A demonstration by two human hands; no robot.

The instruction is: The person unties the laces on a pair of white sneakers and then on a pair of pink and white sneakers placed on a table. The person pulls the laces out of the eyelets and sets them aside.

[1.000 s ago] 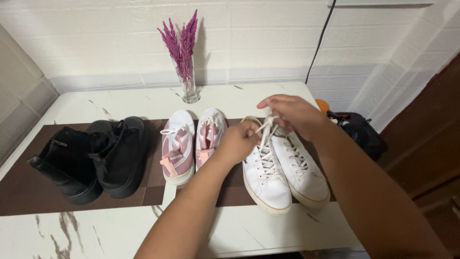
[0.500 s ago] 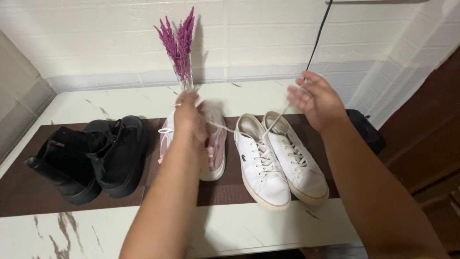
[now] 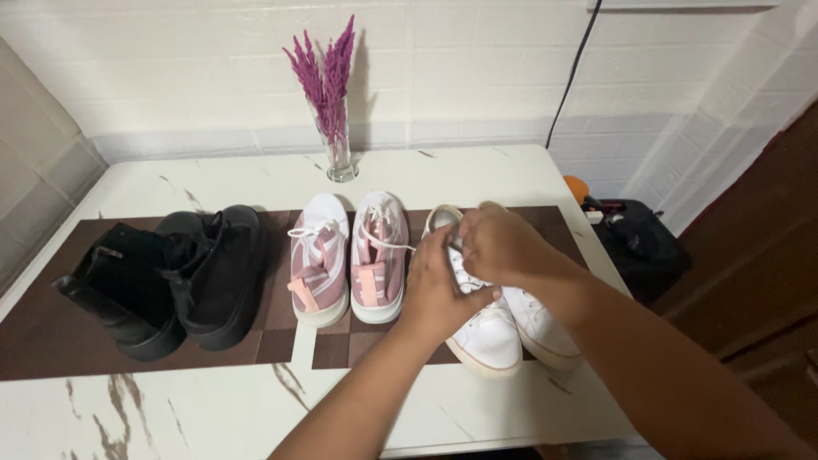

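Head view, two hands [image 3: 473, 268] on two white sneakers [image 3: 494, 332], two pink sneakers [image 3: 349, 260], two black boots [image 3: 162, 281]

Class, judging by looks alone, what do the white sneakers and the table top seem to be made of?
White sneakers: likely smooth leather or imitation, matte with a soft sheen and few creases; both hands cover the laces. Table top: marble or marble-look laminate, glossy white with brown veins; the look cannot settle which.

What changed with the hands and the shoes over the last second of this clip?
Half a second ago both hands were spread wide, pulling the laces out taut. Now the left hand and right hand have come back together over the white sneakers, fingers at the laces of the left one. The pink sneakers, black boots and vase stayed put.
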